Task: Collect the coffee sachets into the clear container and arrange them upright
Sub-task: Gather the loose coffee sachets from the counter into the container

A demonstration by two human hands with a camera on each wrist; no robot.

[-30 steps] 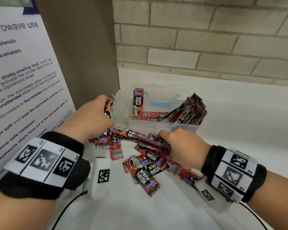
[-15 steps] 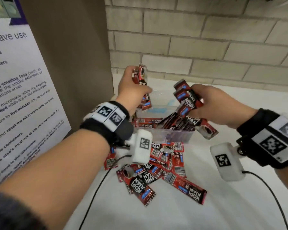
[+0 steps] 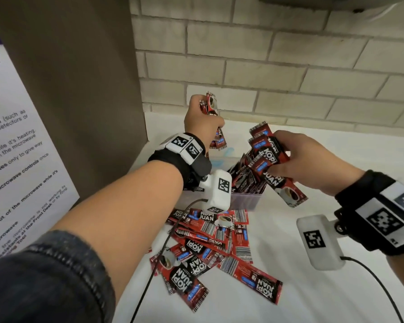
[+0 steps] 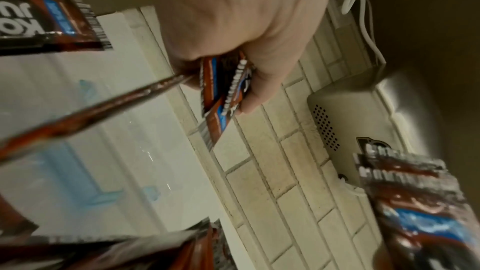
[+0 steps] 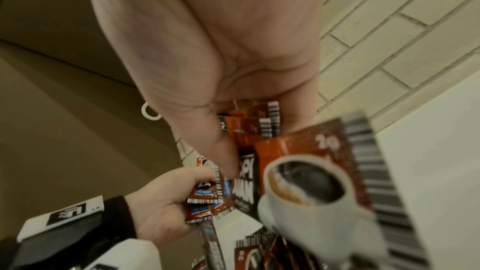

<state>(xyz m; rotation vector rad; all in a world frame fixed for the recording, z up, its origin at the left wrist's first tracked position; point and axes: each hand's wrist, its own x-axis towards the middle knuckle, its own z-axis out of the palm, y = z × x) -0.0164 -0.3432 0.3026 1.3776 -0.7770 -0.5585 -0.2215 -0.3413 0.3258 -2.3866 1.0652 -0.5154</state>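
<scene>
My left hand (image 3: 202,120) is raised above the clear container (image 3: 247,199) and grips a small bunch of red-and-black coffee sachets (image 3: 211,106), which stick out above and below the fist. The same bunch of sachets (image 4: 226,89) shows in the left wrist view. My right hand (image 3: 289,159) holds a fan of several sachets (image 3: 266,157) over the container's right side. In the right wrist view the thumb presses this fan of sachets (image 5: 298,171). More sachets stand leaning inside the container. A loose pile of sachets (image 3: 210,243) lies on the white counter in front of it.
A white counter (image 3: 313,299) runs to a pale brick wall (image 3: 266,66). A brown panel (image 3: 79,89) and a printed microwave notice (image 3: 16,171) stand at the left. Wrist camera cables trail over the counter.
Both hands have lifted from the pile with sachets in them. The left hand rose higher, and the right hand stays over the container's right side.
</scene>
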